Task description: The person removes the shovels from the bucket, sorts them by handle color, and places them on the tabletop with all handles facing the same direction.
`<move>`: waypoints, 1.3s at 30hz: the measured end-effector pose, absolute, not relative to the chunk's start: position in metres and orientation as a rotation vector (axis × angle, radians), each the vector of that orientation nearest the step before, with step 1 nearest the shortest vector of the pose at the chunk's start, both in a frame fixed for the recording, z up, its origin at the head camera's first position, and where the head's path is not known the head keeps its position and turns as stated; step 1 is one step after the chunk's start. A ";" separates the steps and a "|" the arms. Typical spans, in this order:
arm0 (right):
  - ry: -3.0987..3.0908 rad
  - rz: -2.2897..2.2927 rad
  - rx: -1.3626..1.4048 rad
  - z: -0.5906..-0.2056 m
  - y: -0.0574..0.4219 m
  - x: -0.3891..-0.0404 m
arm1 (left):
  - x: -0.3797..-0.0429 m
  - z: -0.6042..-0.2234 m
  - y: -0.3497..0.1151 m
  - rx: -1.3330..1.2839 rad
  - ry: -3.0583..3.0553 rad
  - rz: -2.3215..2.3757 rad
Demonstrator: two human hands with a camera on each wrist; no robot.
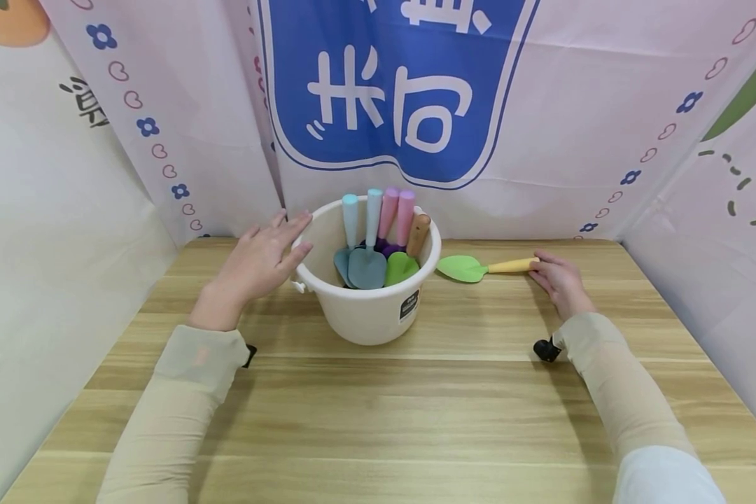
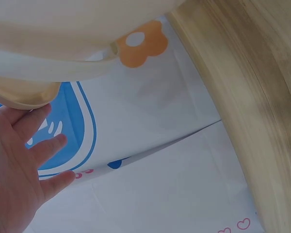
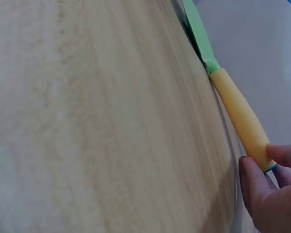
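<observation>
A white bucket [image 1: 372, 318] stands upright at the table's far side. It holds several small hand tools: two light-blue-handled shovels [image 1: 367, 268] with grey-blue blades, two pink-handled ones [image 1: 405, 213] with purple blades, and a brown-handled one [image 1: 418, 234] with a green blade. Spread fingers of my left hand [image 1: 258, 262] are at the bucket's left rim; the left wrist view shows the left hand [image 2: 14, 170] with fingertips against the rim. My right hand [image 1: 561, 281] pinches the end of the yellow handle of a garden trowel [image 3: 240, 114]. Its green blade [image 1: 463, 269] points left toward the bucket.
The wooden table [image 1: 378, 420] reaches back to a hanging cloth [image 1: 523, 196] with a blue emblem, close behind the bucket. Pale printed cloth walls [image 1: 57, 245] flank it on both sides. A dark label [image 1: 409, 305] is on the bucket's front.
</observation>
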State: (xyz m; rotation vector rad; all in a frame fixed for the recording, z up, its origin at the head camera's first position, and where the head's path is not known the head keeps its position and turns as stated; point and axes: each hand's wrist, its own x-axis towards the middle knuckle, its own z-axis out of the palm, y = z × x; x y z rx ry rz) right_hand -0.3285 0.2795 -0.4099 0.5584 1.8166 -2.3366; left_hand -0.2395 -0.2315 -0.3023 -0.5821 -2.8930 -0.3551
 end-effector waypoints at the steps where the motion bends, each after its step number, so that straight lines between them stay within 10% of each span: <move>1: 1.835 -2.323 0.555 -0.410 0.279 -0.329 | -0.240 -0.302 -0.231 -0.583 -2.892 -0.355; 39: 2.109 -2.198 0.077 -0.326 0.277 -0.318 | -0.236 -0.299 -0.230 -0.595 -2.898 -0.360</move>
